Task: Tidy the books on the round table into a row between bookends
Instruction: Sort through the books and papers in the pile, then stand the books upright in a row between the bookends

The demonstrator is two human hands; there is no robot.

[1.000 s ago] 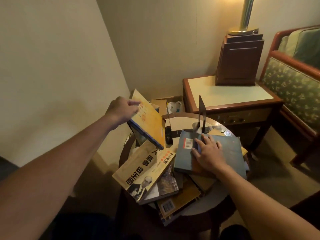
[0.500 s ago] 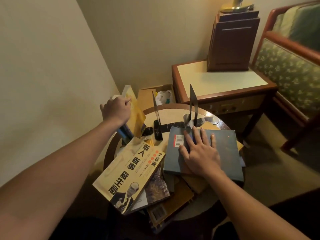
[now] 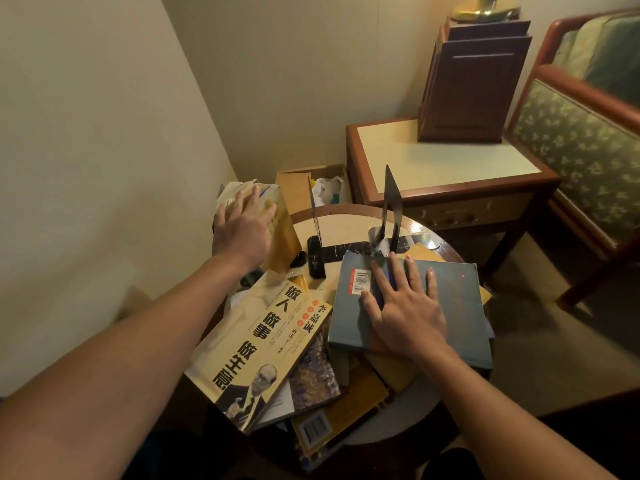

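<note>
Nearest, at the table [image 3: 391, 434] edge: a barcoded book [image 3: 323, 424] poking out from under a loose heap. Above it, a cream book [image 3: 263, 344] with large black characters, lying tilted and overhanging the left rim. To its right, a blue book [image 3: 460, 306] flat on top of the heap, right hand [image 3: 403, 306] pressed on its cover, palm down, fingers spread. Farther left, left hand [image 3: 244, 226] open and laid flat against a yellow book [image 3: 282, 226] standing roughly upright at the table's left side; blurred there, so possibly more than one volume. Behind the heap, two dark bookends: left bookend [image 3: 317, 237] just right of the yellow book, right bookend [image 3: 391, 209] touching the blue book's far edge, bare tabletop between them. Beyond, a cardboard box [image 3: 301, 181] and a nightstand [image 3: 446, 168].
</note>
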